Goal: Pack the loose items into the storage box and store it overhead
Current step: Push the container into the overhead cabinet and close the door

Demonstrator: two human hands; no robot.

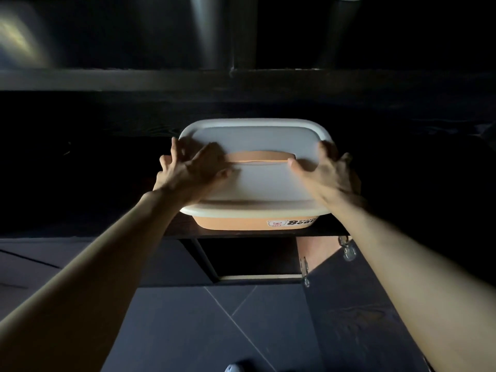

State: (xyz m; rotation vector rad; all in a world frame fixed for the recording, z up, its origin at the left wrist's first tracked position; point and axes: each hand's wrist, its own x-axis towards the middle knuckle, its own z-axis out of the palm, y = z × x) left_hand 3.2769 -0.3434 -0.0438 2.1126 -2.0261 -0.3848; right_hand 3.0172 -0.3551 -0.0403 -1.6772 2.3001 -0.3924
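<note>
The storage box [257, 183] has a white lid, an orange handle across the lid and an orange body with a bear label at its front right. It sits on top of a dark shelf surface [241, 232], lid closed. My left hand [192, 170] rests on the lid's left side with fingers spread and straight. My right hand [326, 170] lies on the lid's right side, fingers spread, thumb touching the handle's right end. No loose items are visible.
Below the shelf is an open dark cupboard [252, 259] with a door [349, 291] swung out at the right, hinges and a metal latch showing. Dark beams [241, 79] run above. A tiled floor [214, 331] lies far below.
</note>
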